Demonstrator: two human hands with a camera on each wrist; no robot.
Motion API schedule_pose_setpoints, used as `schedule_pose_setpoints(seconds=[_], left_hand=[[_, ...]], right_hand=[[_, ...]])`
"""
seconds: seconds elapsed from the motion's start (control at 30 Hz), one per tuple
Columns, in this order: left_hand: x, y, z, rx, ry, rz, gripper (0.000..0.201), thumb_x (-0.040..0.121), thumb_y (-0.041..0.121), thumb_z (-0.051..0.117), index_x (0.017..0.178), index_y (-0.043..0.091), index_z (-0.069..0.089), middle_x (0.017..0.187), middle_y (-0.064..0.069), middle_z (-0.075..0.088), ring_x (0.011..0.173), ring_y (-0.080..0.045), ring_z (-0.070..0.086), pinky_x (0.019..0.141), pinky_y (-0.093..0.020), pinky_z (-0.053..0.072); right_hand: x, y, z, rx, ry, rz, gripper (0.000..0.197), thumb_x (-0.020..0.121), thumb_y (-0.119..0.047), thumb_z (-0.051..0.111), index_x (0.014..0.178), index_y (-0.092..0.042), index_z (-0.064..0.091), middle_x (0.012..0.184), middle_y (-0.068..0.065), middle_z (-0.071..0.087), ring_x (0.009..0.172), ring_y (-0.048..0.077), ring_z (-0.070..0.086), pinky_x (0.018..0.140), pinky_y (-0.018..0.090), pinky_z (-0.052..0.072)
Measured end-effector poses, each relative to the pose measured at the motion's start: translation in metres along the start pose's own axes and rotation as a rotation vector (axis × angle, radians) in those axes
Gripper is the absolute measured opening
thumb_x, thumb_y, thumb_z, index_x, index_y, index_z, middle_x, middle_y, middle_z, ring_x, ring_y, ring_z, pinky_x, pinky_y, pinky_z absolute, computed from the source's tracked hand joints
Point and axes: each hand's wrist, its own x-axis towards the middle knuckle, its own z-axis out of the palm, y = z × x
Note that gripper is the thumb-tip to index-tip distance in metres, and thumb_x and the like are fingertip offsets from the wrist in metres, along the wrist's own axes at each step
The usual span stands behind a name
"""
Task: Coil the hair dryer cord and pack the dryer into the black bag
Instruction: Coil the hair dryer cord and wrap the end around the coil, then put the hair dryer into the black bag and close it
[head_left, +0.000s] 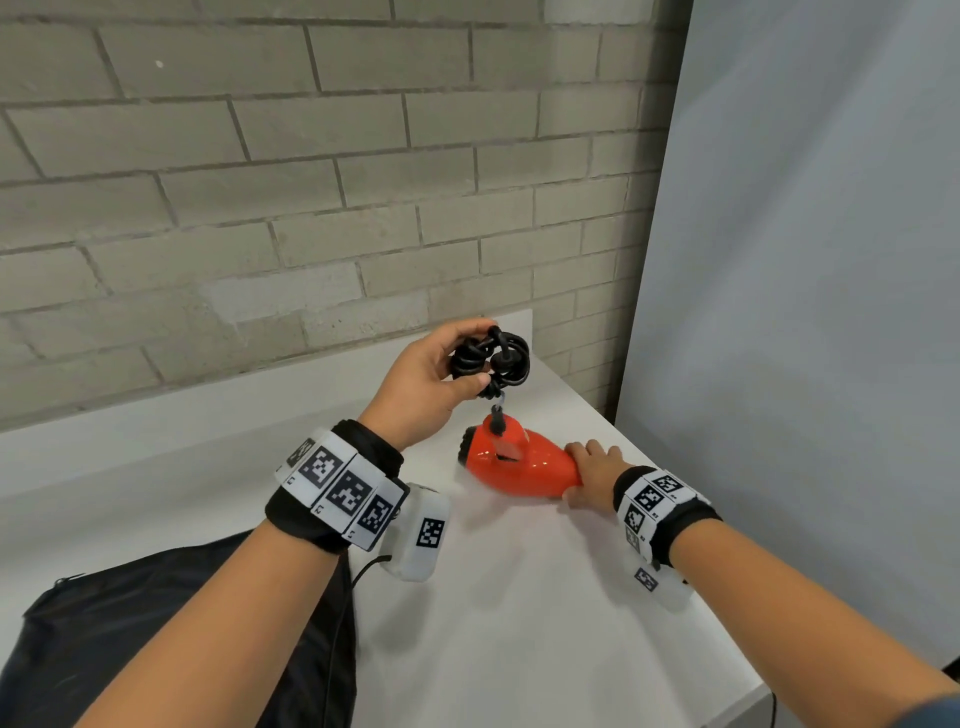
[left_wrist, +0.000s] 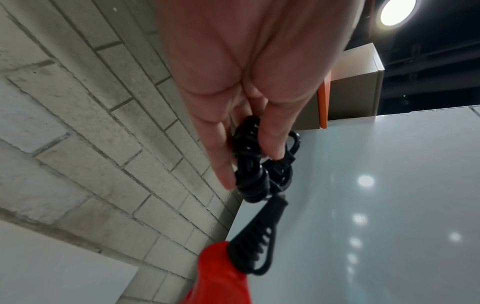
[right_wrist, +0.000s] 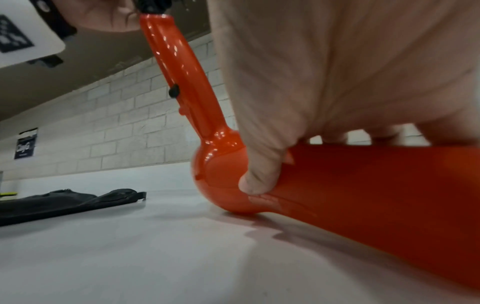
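The white table (head_left: 545, 597) fills the lower half of the head view, my black bag (head_left: 171, 639) flat at lower left. Mid-frame lies the orange hair dryer (head_left: 519, 467), barrel running left-right, handle sticking up. My right hand (head_left: 592, 473) wraps the nozzle end; my left hand (head_left: 421, 384) clamps the coiled cord (head_left: 491, 358) above the handle. If my grip slackens, I think the loops spring loose and tangle.

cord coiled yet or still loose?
Coiled. The cord is a tight black bundle gripped in the left hand, held above the dryer, with no loose length trailing on the table.
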Motion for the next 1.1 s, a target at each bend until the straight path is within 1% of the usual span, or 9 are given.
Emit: schedule_pose_setpoints(seconds=[0.2,0.3,0.37,0.47,0.57,0.67,0.77,0.9,1.1], left_hand=[[-0.011,-0.009,-0.010,-0.104,0.017,-0.072,0.044,0.081,-0.017,0.049,0.099,0.023,0.054,0.102,0.001,0.055,0.085,-0.004,0.064,0.074,-0.022,0.057],[-0.019,-0.015,-0.018,-0.195,0.008,-0.125,0.040,0.081,-0.017,0.048,0.099,0.018,0.053,0.107,-0.003,0.053,0.091,-0.013,0.062,0.078,-0.025,0.057],[-0.025,-0.018,-0.024,-0.189,0.000,-0.133,0.039,0.079,-0.018,0.050,0.097,0.017,0.055,0.105,-0.001,0.055,0.086,-0.010,0.063,0.079,-0.023,0.056],[-0.036,-0.024,-0.033,-0.037,-0.046,-0.105,0.046,0.076,-0.017,0.057,0.089,0.027,0.063,0.091,0.014,0.065,0.079,-0.002,0.064,0.077,-0.016,0.051],[-0.049,-0.035,-0.039,0.327,-0.126,-0.019,0.047,0.073,-0.007,0.067,0.089,0.038,0.068,0.092,0.026,0.066,0.084,0.002,0.061,0.077,-0.014,0.043],[-0.064,-0.052,-0.032,0.753,-0.264,0.111,0.043,0.073,0.004,0.069,0.098,0.040,0.065,0.102,0.023,0.065,0.090,-0.001,0.063,0.079,-0.018,0.047],[-0.079,-0.068,-0.021,1.110,-0.393,0.017,0.040,0.077,0.016,0.063,0.106,0.044,0.062,0.114,0.021,0.061,0.099,-0.011,0.061,0.078,-0.025,0.045],[-0.094,-0.085,-0.008,1.067,-0.485,-0.130,0.043,0.082,0.009,0.055,0.117,0.033,0.059,0.124,0.009,0.057,0.113,-0.016,0.055,0.089,-0.027,0.041],[-0.103,-0.100,0.000,0.979,-0.512,-0.321,0.044,0.086,0.005,0.052,0.127,0.020,0.051,0.128,-0.007,0.050,0.114,-0.023,0.051,0.093,-0.021,0.036]], right_hand=[[0.004,0.009,0.004,-0.038,-0.028,0.111,0.077,0.082,-0.045,0.057,0.142,-0.024,0.012,0.133,0.018,0.040,0.123,0.038,0.033,0.103,0.046,0.034],[0.007,0.009,0.006,-0.004,-0.018,0.157,0.077,0.081,-0.045,0.058,0.140,-0.026,0.013,0.127,0.018,0.047,0.121,0.038,0.038,0.101,0.046,0.037],[0.010,0.007,0.007,0.023,-0.008,0.193,0.079,0.079,-0.046,0.060,0.140,-0.028,0.013,0.126,0.017,0.047,0.117,0.039,0.044,0.100,0.047,0.040],[0.013,0.006,0.011,0.047,0.008,0.263,0.080,0.079,-0.044,0.060,0.140,-0.032,0.009,0.126,0.016,0.044,0.116,0.038,0.046,0.099,0.050,0.041],[0.015,0.006,0.013,0.027,0.024,0.314,0.078,0.085,-0.039,0.052,0.142,-0.034,0.000,0.132,0.015,0.038,0.119,0.038,0.041,0.102,0.052,0.037],[0.016,0.005,0.014,0.010,0.020,0.322,0.079,0.088,-0.035,0.048,0.143,-0.034,-0.009,0.134,0.015,0.036,0.118,0.038,0.040,0.102,0.051,0.037],[0.016,0.004,0.016,-0.021,0.021,0.307,0.082,0.088,-0.036,0.049,0.142,-0.035,-0.012,0.129,0.015,0.041,0.116,0.038,0.042,0.100,0.051,0.039],[0.014,0.002,0.018,-0.040,0.021,0.304,0.083,0.088,-0.032,0.049,0.141,-0.037,-0.014,0.128,0.013,0.041,0.116,0.037,0.041,0.099,0.050,0.039],[0.012,-0.001,0.018,-0.061,0.021,0.297,0.081,0.088,-0.025,0.044,0.142,-0.036,-0.015,0.127,0.014,0.042,0.113,0.038,0.041,0.096,0.051,0.041]])
